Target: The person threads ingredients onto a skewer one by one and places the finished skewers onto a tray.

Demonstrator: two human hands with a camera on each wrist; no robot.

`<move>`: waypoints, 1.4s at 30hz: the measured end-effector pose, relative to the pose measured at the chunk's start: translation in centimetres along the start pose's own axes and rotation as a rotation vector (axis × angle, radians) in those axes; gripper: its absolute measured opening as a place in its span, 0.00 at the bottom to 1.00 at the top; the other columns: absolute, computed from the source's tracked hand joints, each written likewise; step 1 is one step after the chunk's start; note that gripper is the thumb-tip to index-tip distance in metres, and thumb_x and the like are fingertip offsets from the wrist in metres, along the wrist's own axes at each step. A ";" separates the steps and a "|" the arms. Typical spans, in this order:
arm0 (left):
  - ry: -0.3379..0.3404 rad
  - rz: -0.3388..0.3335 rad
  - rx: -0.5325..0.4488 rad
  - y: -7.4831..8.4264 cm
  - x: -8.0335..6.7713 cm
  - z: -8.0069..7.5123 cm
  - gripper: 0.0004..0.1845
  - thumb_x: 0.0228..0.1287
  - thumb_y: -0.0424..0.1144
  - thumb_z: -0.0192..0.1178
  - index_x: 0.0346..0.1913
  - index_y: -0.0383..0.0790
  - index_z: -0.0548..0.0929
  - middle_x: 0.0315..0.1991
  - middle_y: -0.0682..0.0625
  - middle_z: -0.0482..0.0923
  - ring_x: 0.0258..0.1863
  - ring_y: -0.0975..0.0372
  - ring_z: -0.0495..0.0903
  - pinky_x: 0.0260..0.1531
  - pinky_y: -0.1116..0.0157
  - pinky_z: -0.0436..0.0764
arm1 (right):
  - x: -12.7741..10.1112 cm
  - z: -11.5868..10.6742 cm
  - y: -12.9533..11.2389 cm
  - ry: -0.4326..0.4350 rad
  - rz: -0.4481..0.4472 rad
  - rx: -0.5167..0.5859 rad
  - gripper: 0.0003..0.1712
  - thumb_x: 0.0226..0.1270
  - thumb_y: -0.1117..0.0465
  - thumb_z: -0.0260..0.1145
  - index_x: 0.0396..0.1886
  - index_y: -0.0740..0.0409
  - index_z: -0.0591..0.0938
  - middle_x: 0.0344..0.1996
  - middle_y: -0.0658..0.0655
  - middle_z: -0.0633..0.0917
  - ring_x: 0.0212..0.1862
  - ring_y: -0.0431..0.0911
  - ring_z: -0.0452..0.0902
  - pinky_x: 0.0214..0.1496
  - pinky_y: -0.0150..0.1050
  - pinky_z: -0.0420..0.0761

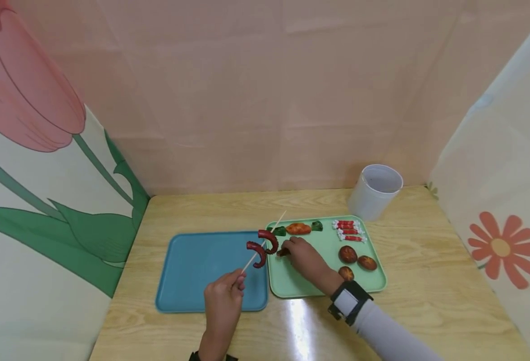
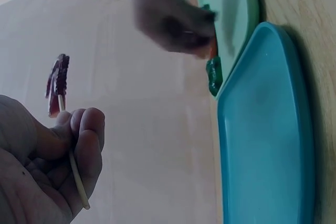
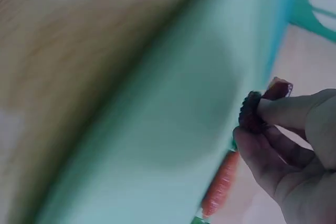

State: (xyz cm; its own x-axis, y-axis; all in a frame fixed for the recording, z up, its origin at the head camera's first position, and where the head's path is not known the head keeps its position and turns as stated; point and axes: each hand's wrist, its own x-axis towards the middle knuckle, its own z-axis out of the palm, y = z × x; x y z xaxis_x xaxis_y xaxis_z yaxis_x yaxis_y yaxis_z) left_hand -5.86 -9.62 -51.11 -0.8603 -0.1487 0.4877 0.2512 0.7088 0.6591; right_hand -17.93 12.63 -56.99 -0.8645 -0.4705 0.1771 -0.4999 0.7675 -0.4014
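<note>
My left hand (image 1: 223, 298) grips the lower end of a thin wooden skewer (image 1: 249, 262), which slants up and to the right. Threaded on the skewer are two dark red, curled octopus tentacles (image 1: 257, 255), one above the other. Over the left part of the green tray (image 1: 287, 281), my right hand (image 1: 304, 258) pinches another dark red tentacle (image 3: 252, 113) between thumb and fingers. Its ridged, sucker-lined edge shows in the right wrist view. In the left wrist view the skewer's blunt end (image 2: 81, 192) sticks out below the curled fingers.
A blue tray (image 1: 188, 271) lies left of the green one. On the green tray are an orange piece (image 1: 298, 228) with green ends, several red and white sticks (image 1: 349, 231) and three brown mushroom caps (image 1: 347, 254). Behind its right corner stands a white bin (image 1: 369, 200).
</note>
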 end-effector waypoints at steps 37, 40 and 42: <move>-0.055 -0.025 0.015 0.0 -0.4 0.4 0.10 0.53 0.18 0.71 0.36 0.32 0.92 0.24 0.49 0.88 0.19 0.69 0.83 0.18 0.84 0.77 | 2.1 -13.9 -2.3 -0.018 0.222 1.082 0.23 0.71 0.63 0.69 0.64 0.63 0.81 0.56 0.53 0.88 0.48 0.43 0.88 0.55 0.36 0.88; -0.056 -0.026 0.017 0.0 -0.4 0.4 0.09 0.53 0.19 0.71 0.36 0.32 0.92 0.24 0.49 0.88 0.19 0.69 0.83 0.18 0.84 0.77 | 2.1 -13.9 -2.3 -0.019 0.228 1.078 0.22 0.72 0.63 0.68 0.63 0.62 0.81 0.56 0.54 0.88 0.48 0.44 0.88 0.54 0.37 0.88; -0.054 -0.026 0.018 0.1 -0.4 0.4 0.09 0.53 0.19 0.71 0.36 0.32 0.92 0.24 0.50 0.88 0.18 0.69 0.83 0.18 0.84 0.77 | 2.1 -13.9 -2.3 -0.017 0.233 1.077 0.22 0.72 0.63 0.68 0.63 0.62 0.81 0.56 0.55 0.88 0.47 0.44 0.88 0.54 0.37 0.88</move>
State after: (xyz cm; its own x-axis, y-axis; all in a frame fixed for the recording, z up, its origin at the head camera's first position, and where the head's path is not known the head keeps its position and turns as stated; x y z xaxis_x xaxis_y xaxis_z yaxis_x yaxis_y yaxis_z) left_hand -5.70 -9.27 -51.47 -0.8891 -0.1306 0.4387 0.2207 0.7172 0.6609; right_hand -19.37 15.95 -43.22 -0.9267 -0.3756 -0.0135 -0.0101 0.0608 -0.9981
